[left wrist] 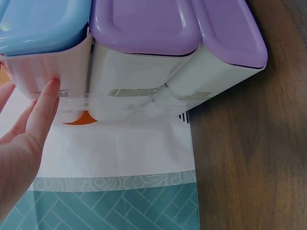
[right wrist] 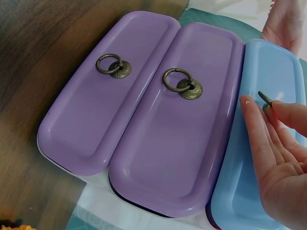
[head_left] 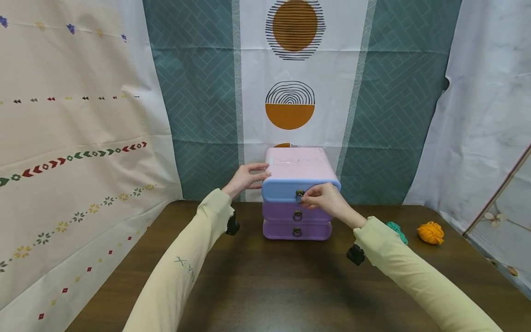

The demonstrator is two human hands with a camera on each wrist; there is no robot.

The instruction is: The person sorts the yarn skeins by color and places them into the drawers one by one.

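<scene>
And it's the right hand [head_left: 325,198] on the ring [right wrist: 265,97], thumb and finger pinching it at the middle of the blue drawer [head_left: 280,190]! Away on the far side, the left hand [head_left: 249,177] has its fingers stretched out, fingertips touching the side of the pink case [head_left: 298,161], bracing it, you'd judge. So the hands are apart, the ring between them, and the right is clearly the nearer. The ring sits just left of the right palm, and (nice detail from the right wrist) it shows nearly edge-on, jutting out from the face toward the thumb. Round as it is, no long axis to call; the drawer has one, though, running sideways from beside the left hand across behind the right, its front turned to the person. Below both hands, two purple drawers [head_left: 282,211]!
</scene>
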